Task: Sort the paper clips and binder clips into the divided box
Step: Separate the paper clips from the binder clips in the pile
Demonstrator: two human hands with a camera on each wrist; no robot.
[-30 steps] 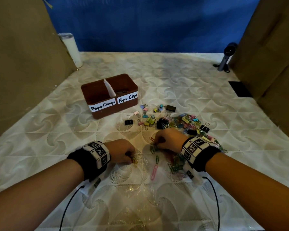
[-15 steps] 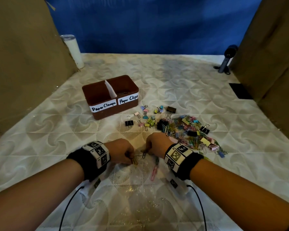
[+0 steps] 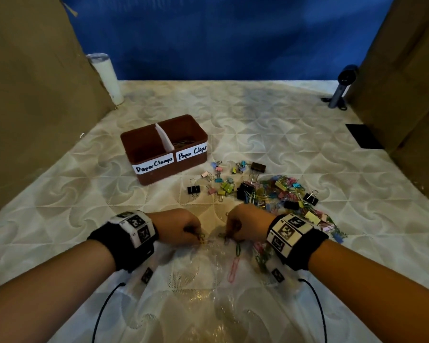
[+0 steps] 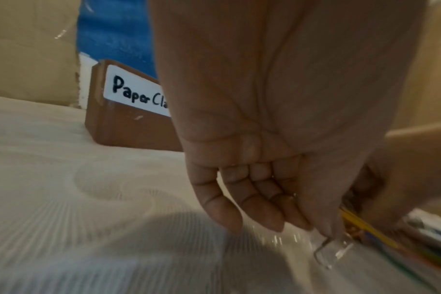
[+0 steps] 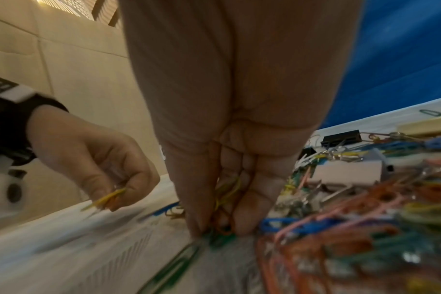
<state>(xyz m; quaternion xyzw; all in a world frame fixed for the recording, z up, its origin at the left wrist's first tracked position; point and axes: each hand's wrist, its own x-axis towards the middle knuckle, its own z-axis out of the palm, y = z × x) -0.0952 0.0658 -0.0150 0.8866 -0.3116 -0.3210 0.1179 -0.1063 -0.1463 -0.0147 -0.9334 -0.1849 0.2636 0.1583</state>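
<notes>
The brown divided box (image 3: 193,138) stands at centre left, labelled "Paper Clamps" on the left and "Paper Clips" on the right; some paper clips lie in the right half. A mixed pile of paper clips and binder clips (image 3: 280,191) spreads to its right. My left hand (image 3: 196,235) pinches a yellow paper clip (image 5: 106,199) just above the table. My right hand (image 3: 230,234) is close beside it, fingertips down on the table, with several paper clips (image 5: 227,199) bunched in its curled fingers. A green clip (image 3: 237,249) and a pink clip (image 3: 233,268) lie loose below the hands.
A white tumbler (image 3: 107,78) stands at the back left and a dark stand-mounted device (image 3: 342,87) at the back right. Brown cardboard walls (image 3: 30,95) close both sides. A black flat patch (image 3: 363,136) lies at the right. Crinkled clear plastic (image 3: 208,293) covers the near table.
My right hand has shifted left and toward me, from the edge of the pile to just beside the left hand. The left hand has stayed put with its clip.
</notes>
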